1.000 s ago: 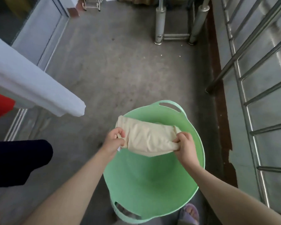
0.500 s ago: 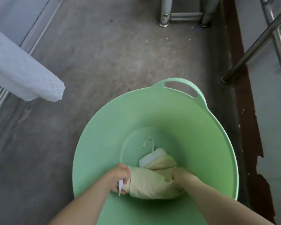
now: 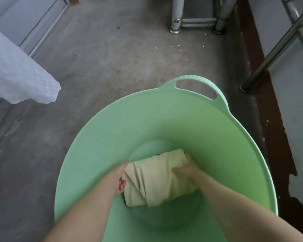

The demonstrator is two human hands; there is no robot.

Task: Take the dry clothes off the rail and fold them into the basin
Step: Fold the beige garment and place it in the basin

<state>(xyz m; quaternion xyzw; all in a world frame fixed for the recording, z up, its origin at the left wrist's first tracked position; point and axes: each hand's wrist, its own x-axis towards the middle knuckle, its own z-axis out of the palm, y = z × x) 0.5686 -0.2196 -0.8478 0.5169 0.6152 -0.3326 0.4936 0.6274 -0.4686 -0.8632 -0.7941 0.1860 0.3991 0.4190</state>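
Note:
A folded cream cloth (image 3: 156, 177) lies at the bottom of the light green basin (image 3: 164, 116). My left hand (image 3: 120, 179) holds its left end, fingers curled round the edge. My right hand (image 3: 185, 169) presses on and grips its right end. Both forearms reach down into the basin from the lower edge of the view. Whatever lies under the cloth is hidden.
A white garment (image 3: 16, 72) hangs in from the left over the concrete floor (image 3: 112, 58). Metal rack legs (image 3: 176, 16) stand at the far end. A slanted steel rail (image 3: 273, 51) and a railing run along the right wall.
Both hands have lowered the folded cloth from above the basin to its bottom. The white item seen in the basin half a second ago is now covered. The view has dropped closer.

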